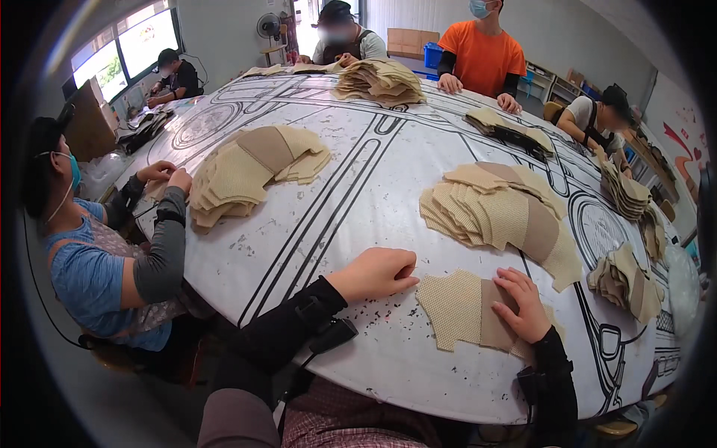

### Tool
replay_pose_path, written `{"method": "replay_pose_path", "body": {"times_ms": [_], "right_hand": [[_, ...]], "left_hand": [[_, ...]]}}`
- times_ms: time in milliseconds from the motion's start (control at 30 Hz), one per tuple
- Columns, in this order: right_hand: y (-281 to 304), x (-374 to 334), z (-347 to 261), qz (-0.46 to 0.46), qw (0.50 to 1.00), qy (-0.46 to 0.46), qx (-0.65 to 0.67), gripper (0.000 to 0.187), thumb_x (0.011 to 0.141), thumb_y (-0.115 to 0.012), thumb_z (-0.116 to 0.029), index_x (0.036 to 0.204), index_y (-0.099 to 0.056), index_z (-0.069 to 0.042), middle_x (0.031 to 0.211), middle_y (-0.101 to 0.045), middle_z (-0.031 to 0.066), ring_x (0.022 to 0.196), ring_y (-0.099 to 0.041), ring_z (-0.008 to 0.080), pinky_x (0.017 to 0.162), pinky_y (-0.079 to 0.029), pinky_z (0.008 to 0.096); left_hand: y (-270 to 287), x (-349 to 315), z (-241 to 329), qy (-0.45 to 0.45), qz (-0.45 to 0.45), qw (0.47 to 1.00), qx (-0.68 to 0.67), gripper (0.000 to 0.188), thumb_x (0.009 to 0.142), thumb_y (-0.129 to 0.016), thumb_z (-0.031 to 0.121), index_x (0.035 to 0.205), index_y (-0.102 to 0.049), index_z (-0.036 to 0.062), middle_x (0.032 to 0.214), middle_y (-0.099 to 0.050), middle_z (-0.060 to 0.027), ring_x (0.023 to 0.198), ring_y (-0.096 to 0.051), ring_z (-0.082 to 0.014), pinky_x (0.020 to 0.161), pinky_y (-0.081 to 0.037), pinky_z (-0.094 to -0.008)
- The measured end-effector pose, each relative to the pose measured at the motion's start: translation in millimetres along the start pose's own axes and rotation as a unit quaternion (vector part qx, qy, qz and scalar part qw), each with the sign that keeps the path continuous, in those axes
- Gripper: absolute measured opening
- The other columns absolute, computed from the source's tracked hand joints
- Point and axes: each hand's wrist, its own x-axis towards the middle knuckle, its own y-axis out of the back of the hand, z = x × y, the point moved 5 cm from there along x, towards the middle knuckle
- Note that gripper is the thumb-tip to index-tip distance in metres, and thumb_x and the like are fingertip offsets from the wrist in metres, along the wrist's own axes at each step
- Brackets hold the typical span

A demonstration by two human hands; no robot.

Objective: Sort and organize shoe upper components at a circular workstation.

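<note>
A cut fabric piece [454, 310], cream mesh with a smooth taupe band, lies flat on the white table in front of me. My right hand [525, 305] rests on its taupe band and right part, fingers stretched out and covering some of it. Just off the piece's upper left edge is my left hand [376, 273], fingers curled together in a pinch. Whatever may be between those fingertips is too small to make out. Small dark scraps [392, 317] are scattered on the table below the left hand. Black bands wrap both my wrists.
Beyond my right hand stands a fanned stack of similar pieces [485, 213]. Other stacks lie at the left [243, 172], far middle [379, 81] and right [626, 284]. A person in blue [93, 257] works at my left; others sit or stand around the table.
</note>
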Motion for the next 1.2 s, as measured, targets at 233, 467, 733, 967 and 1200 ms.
{"method": "replay_pose_path", "body": {"times_ms": [233, 467, 733, 967, 1200], "right_hand": [[3.7, -1.9, 3.3, 0.008, 1.000, 0.007, -0.005, 0.047, 0.090, -0.070, -0.027, 0.131, -0.058, -0.008, 0.143, -0.053, 0.0114, 0.137, -0.042, 0.0337, 0.114, -0.031, 0.0444], [-1.7, 2.2, 3.8, 0.027, 1.000, 0.016, 0.005, 0.048, 0.091, -0.070, -0.032, 0.132, -0.059, -0.009, 0.143, -0.053, 0.0106, 0.137, -0.042, 0.0329, 0.113, -0.033, 0.0442], [-2.6, -3.7, 11.4, 0.037, 0.999, 0.022, -0.001, 0.048, 0.092, -0.068, -0.035, 0.132, -0.057, -0.010, 0.143, -0.052, 0.0098, 0.136, -0.043, 0.0327, 0.112, -0.034, 0.0445], [-6.2, -4.3, 12.8, 0.033, 0.999, 0.025, 0.011, 0.048, 0.093, -0.067, -0.037, 0.131, -0.058, -0.009, 0.144, -0.052, 0.0096, 0.137, -0.042, 0.0321, 0.114, -0.033, 0.0438], [-6.0, -2.7, 10.3, 0.032, 0.999, 0.029, 0.011, 0.048, 0.093, -0.067, -0.037, 0.132, -0.058, -0.009, 0.144, -0.052, 0.0094, 0.137, -0.041, 0.0322, 0.113, -0.033, 0.0439]], "left_hand": [[-0.4, 7.2, 1.0, -0.010, 0.006, 1.000, 0.015, 0.027, 0.090, -0.067, 0.028, 0.082, -0.054, 0.0061, 0.073, -0.059, -0.0119, 0.070, -0.059, -0.0329, 0.064, -0.046, -0.0409], [6.0, 0.6, 4.9, 0.022, -0.003, 1.000, 0.004, 0.027, 0.089, -0.069, 0.025, 0.080, -0.055, 0.0044, 0.070, -0.057, -0.0107, 0.065, -0.056, -0.0286, 0.062, -0.045, -0.0375], [4.1, 5.1, 12.0, 0.025, 0.002, 1.000, -0.008, 0.026, 0.087, -0.071, 0.022, 0.080, -0.054, 0.0030, 0.069, -0.056, -0.0092, 0.063, -0.054, -0.0240, 0.061, -0.045, -0.0349], [0.8, 6.3, 3.5, 0.042, 0.005, 0.999, -0.007, 0.025, 0.086, -0.073, 0.019, 0.080, -0.054, 0.0029, 0.065, -0.056, -0.0084, 0.058, -0.053, -0.0205, 0.057, -0.044, -0.0329], [2.3, 4.2, 3.0, 0.037, 0.006, 0.999, -0.004, 0.025, 0.087, -0.072, 0.018, 0.080, -0.054, 0.0025, 0.065, -0.056, -0.0082, 0.056, -0.052, -0.0193, 0.056, -0.044, -0.0323]]}}
